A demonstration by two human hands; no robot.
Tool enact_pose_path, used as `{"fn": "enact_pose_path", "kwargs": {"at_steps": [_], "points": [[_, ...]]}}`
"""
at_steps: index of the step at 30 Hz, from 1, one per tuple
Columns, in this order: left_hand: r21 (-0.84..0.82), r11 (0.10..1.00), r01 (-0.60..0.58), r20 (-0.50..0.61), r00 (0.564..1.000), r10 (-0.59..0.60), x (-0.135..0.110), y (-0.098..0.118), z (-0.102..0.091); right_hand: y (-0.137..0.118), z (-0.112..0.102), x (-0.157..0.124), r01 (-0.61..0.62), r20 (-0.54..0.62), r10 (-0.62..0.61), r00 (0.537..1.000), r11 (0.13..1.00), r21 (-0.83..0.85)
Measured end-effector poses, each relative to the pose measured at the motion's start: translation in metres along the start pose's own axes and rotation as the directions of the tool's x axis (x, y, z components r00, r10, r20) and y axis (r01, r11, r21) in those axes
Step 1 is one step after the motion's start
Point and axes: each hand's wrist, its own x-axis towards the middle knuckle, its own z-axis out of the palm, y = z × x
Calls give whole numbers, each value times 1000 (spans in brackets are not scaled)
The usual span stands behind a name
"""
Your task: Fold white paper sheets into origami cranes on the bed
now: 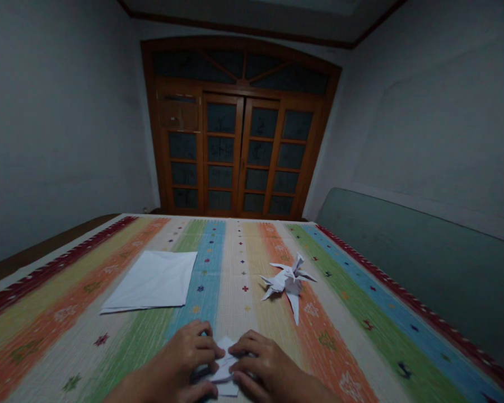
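Note:
A small piece of folded white paper (225,366) lies on the striped cloth at the near edge of the view, between my two hands. My left hand (189,358) grips its left side, fingers curled over the top and thumb low by the near edge. From the right, my right hand (265,364) presses its bent fingertips onto the same paper. Fingers cover much of the paper, so its full shape is hidden. Beyond my right hand, a folded white paper figure (289,281) with several pointed parts rests on the cloth.
A stack of flat white paper sheets (157,280) lies to the left. The table wears a striped, patterned tablecloth (231,263). A greenish panel (420,246) runs along the right side of the table. Wooden doors with glass panes (241,151) stand behind its far end.

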Motion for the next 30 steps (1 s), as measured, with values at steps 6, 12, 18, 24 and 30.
{"fn": "enact_pose_path", "kwargs": {"at_steps": [6,12,18,24,30], "points": [[16,999,-35,-33,999,36,-1,-5,7,-2,3,3,-55,-64,57,996,998,27],[73,996,-54,-41,998,57,-3,-7,10,0,13,5,-99,-97,97,991,995,-15],[157,986,-56,32,998,52,-3,-6,9,3,24,6,-72,-120,56,991,988,-133],[152,974,-169,-69,981,181,-5,-14,17,6,31,6,-49,-135,20,991,976,-211],[180,964,-197,-53,976,210,-5,-12,17,5,31,6,-86,-139,63,988,981,-172]]}}
